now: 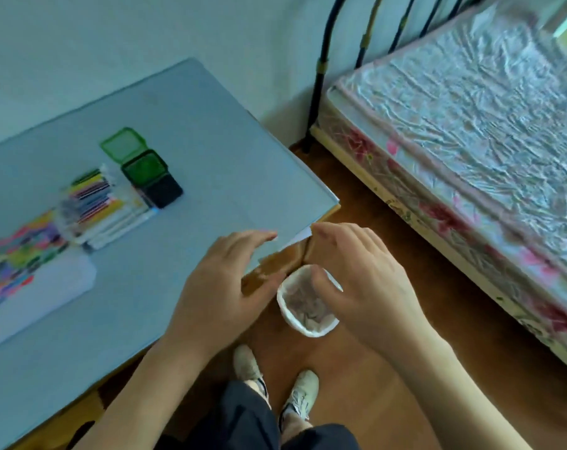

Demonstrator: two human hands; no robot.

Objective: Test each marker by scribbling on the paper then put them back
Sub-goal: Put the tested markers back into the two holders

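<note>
A plastic-wrapped bed [470, 108] fills the upper right. The grey table [178, 141] spans the left, carrying scribbled paper [32, 274] at its left edge, then markers [103, 206] beside a green box [148, 177]. At centre, the left hand [223, 287] and right hand [363, 280] hover loosely spread, empty, above a white bin [308, 323].

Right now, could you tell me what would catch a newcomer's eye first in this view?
Probably the two hands, left hand and right hand, at the near corner of the grey table, above a white bin on the floor. Next, the scribbled paper at the table's left, with the markers and a green box beside it.
</note>
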